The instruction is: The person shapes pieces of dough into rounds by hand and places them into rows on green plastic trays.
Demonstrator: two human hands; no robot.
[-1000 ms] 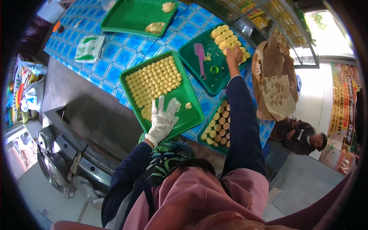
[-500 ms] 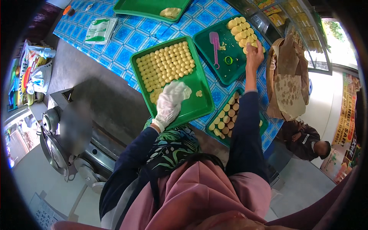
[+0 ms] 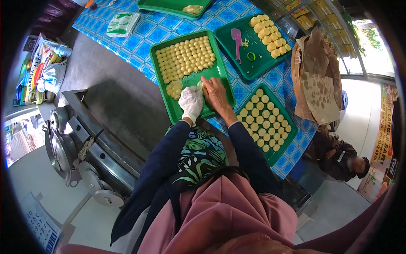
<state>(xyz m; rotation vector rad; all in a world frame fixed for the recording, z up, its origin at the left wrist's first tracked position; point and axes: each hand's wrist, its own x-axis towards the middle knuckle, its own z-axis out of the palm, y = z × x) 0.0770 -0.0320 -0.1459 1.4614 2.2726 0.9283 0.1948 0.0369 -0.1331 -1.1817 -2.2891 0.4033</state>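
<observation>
Over the front part of a green tray (image 3: 171,111), my two hands meet. My left hand (image 3: 191,103), in a thin white glove, is closed; what lies inside its fingers is hidden. Bare, my right hand (image 3: 216,96) presses against it, fingers bent around a pale yellow dough piece (image 3: 200,84) that shows only in part. Rows of small yellow dough balls (image 3: 186,55) fill the tray's far half, and a flattened clump of dough (image 3: 174,89) lies beside my left hand.
Right of it, a darker green tray (image 3: 249,74) holds yellow dough rounds (image 3: 270,36), a pink spatula (image 3: 236,42) and a green ring (image 3: 251,56). A nearer tray (image 3: 277,158) carries rows of pale discs (image 3: 265,122). Stove (image 3: 105,158) at left; seated person (image 3: 340,156) at right.
My right hand has come from the dough rounds in the far-right tray to my left hand over the middle tray. The left hand has closed. The nearer right tray is now uncovered by my arm.
</observation>
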